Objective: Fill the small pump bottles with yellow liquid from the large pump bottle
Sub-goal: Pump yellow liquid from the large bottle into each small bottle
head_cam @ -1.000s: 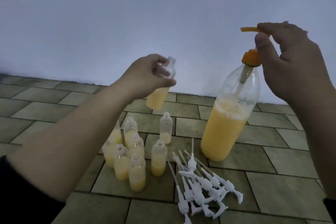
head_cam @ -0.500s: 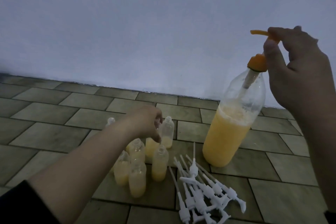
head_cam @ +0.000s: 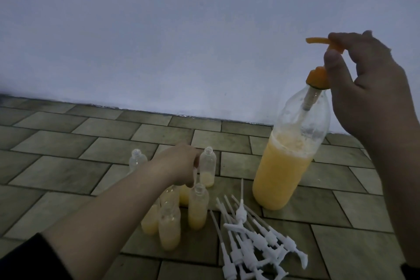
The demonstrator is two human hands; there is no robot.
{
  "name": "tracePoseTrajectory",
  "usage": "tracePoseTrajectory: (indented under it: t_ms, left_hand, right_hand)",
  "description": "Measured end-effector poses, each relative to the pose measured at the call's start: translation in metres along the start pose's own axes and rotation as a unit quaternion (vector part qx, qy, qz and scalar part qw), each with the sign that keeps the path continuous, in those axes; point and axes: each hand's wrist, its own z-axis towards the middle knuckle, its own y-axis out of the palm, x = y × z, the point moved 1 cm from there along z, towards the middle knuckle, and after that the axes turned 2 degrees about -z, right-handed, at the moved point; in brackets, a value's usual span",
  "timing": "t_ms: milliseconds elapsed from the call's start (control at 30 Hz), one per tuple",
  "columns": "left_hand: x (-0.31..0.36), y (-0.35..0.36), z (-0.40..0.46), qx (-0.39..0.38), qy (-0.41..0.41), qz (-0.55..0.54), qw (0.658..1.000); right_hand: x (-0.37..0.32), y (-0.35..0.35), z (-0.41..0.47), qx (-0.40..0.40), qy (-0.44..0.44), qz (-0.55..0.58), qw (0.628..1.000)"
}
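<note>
- Small pump bottles [head_cam: 172, 216]: an uncapped cluster standing upright on the tiled floor [head_cam: 68, 166], directly below and just beside the fingers of the left hand [head_cam: 179, 163]; most hold yellow liquid to about mid-height.
- Nearly empty bottle [head_cam: 207, 167]: upright, long axis vertical, immediately to the right of the left fingertips, with only a shallow yellow layer at its base. Judged the next one to be filled; the left hand is much the nearer.
- Left hand: fingers curled downward over the cluster; whether they pinch a bottle neck or merely touch it cannot be told, since the hand hides its own fingertips.
- Large pump bottle [head_cam: 286, 166]: upright, roughly half full, beneath the right hand [head_cam: 363, 88].
- Right hand: thumb and forefinger clamped on the orange pump head [head_cam: 318, 41], whose spout points left, away from the fingers.
- White pump tops [head_cam: 250, 241]: a loose pile on the floor, well below the right fingers.
</note>
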Motion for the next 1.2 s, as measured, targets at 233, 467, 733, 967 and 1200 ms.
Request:
tracePoseTrajectory:
  t_ms: [233, 467, 733, 967, 1200]
  left_hand:
    - [-0.001, -0.005, 0.003, -0.011, -0.017, -0.026, 0.999]
    - [0.007, -0.014, 0.019, 0.053, -0.032, -0.130, 0.990]
    - [0.023, -0.010, 0.036, -0.015, -0.030, -0.058, 0.998]
    - [0.029, -0.008, 0.045, -0.020, -0.030, -0.037, 0.999]
    - [0.026, -0.008, 0.045, 0.019, -0.017, -0.068, 0.997]
  right_hand:
    - [0.001, 0.001, -0.001, 0.004, 0.006, 0.001, 1.000]
    - [0.002, 0.001, 0.002, -0.008, -0.008, -0.016, 1.000]
    - [-0.002, 0.001, 0.004, -0.018, -0.012, -0.025, 0.999]
    - [0.002, 0.000, 0.006, -0.011, -0.003, -0.025, 1.000]
    - [0.001, 0.000, 0.007, -0.008, -0.005, -0.013, 1.000]
